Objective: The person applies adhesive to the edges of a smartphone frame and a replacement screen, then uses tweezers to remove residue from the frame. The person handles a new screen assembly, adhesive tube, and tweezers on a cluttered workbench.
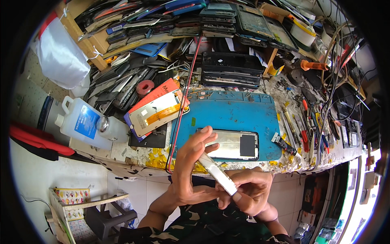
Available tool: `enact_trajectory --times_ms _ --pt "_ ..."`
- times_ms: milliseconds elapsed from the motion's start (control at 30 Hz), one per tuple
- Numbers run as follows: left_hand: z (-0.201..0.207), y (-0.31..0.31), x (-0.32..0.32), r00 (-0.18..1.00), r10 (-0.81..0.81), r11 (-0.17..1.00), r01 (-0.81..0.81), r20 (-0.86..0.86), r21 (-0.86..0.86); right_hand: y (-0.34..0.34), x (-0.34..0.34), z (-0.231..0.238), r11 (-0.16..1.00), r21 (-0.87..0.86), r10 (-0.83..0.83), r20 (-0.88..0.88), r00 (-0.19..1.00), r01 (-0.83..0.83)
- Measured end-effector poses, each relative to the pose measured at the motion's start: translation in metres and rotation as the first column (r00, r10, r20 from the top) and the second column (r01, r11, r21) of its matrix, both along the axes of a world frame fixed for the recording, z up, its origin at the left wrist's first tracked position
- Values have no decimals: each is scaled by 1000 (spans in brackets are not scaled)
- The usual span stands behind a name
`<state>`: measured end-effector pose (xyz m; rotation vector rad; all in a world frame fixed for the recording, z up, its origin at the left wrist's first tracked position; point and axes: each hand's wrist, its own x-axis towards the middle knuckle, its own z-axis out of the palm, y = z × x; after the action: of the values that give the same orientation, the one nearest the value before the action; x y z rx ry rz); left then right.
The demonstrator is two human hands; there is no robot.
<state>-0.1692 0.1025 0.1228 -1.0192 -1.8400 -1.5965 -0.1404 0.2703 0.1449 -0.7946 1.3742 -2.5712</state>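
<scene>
Just in front of the bench edge, both my hands hold a slim, white-and-silver phone-like slab (218,175), tilted and seen nearly edge-on. My left hand (187,173) lies along its upper left end, fingers stretched up beside it and thumb reaching under toward the lower end. At that lower end, my right hand (251,189) is closed, its thumb and curled fingers pinching the slab. Behind the hands, an opened phone body (229,151) with a silver inside and a black square patch rests on the blue work mat (243,116). My left fingers cover part of that body.
A white jug (83,122) and a metal-topped bottle stand left, near a gold phone panel (156,114). A red cable (187,89) crosses the mat's left side. A black tube (283,143), screwdrivers and pliers (304,130) lie right. Stacked phone parts (231,67) fill the back.
</scene>
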Motion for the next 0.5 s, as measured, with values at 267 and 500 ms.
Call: enact_trajectory --times_ms 267,500 --pt "1 3 1 997 18 1000 -18 -70 -6 0 1 4 998 60 -24 19 1000 23" --pt "2 -3 4 997 8 996 -15 -77 -89 2 0 5 999 50 22 -2 1000 -22"
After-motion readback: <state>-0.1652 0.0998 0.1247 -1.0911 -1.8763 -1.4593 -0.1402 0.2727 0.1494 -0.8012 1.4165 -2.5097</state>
